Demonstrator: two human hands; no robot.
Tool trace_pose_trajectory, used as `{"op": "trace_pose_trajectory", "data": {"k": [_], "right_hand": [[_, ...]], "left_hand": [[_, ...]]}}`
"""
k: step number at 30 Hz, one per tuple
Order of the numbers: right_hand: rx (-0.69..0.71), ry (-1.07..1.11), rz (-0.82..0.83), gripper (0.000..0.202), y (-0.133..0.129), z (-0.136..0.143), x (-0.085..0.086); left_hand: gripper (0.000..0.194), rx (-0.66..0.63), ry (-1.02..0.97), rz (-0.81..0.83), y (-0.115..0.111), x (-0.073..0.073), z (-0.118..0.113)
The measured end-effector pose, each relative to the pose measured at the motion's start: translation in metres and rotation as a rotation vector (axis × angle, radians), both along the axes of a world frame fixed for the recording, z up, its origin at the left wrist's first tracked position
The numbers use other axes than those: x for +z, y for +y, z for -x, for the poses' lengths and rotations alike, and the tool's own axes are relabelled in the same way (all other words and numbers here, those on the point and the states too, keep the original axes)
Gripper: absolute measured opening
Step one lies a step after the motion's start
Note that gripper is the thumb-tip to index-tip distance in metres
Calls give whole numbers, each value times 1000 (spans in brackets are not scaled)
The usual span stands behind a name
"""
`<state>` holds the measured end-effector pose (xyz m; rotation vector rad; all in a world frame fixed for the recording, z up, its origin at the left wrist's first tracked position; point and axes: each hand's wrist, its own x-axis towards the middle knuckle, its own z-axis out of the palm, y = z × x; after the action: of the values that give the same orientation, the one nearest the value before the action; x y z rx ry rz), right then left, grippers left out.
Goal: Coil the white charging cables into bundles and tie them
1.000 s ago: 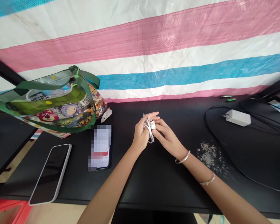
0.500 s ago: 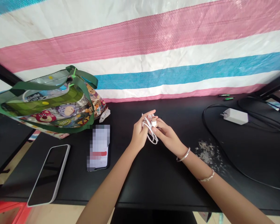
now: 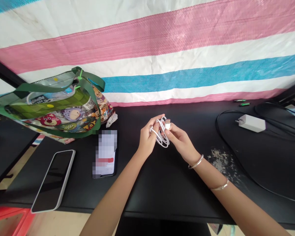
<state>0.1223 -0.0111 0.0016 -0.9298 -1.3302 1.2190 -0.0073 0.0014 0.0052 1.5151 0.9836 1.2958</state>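
A coiled white cable (image 3: 162, 137) hangs in loose loops between both hands above the black table (image 3: 162, 193). My left hand (image 3: 147, 139) pinches the bundle from the left side. My right hand (image 3: 180, 141) holds the cable's plug end (image 3: 167, 124) up between thumb and fingers. Two thin bangles sit on my right wrist and forearm.
A cartoon-printed bag (image 3: 56, 108) with green straps lies at the back left. Two phones lie left of my hands: a white-edged one (image 3: 53, 180) near the front edge and one with a lit screen (image 3: 105, 153). A white charger (image 3: 252, 123) with black cords lies right, pale crumbs (image 3: 221, 162) nearby.
The tight coil around my left fingers has loosened into hanging loops. My right hand has drawn the plug end out and slightly right.
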Motion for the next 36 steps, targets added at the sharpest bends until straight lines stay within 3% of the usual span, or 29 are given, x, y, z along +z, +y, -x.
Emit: {"op": "trace_pose_trajectory", "data": {"k": [16,26,36], "right_hand": [[-59,157,199,44,-1,2,2],[-81,126,185,45,-2,3,3],[-196,115,133,48,0,3,4]], "left_hand": [[32,87,64,-81,1,-1,1],[35,69,22,-41,1,-1,1],[37,80,29,-16,1,0,0]]}}
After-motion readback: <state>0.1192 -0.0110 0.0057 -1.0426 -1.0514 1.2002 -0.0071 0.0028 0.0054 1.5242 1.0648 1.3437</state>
